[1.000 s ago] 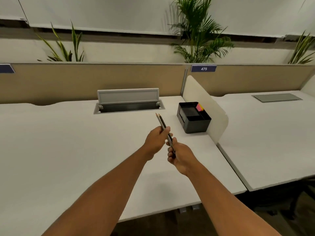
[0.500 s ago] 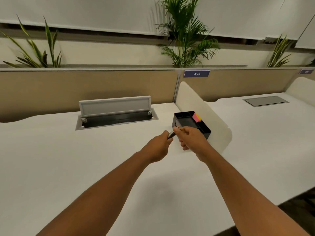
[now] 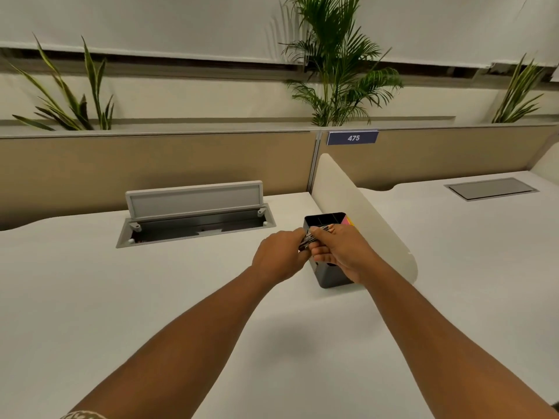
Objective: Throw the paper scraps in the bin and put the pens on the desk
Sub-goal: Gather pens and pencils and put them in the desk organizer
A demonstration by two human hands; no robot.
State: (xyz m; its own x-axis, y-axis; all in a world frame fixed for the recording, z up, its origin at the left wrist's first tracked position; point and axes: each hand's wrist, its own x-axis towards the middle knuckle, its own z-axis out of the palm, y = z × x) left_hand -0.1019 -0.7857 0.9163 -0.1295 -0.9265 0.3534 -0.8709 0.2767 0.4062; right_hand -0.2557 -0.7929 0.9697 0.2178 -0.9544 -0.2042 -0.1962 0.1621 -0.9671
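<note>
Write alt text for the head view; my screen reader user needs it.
Two hands, left hand and right hand, hold pens together over a black organizer on a white desk, beside a divider.

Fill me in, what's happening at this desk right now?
A person holds a small bundle of pens between both hands, the left hand and right hand meeting just over the black desk organizer. The organizer stands on the white desk beside the curved divider. The pens are not yet set down. No paper scraps or bin show in this view.
</note>
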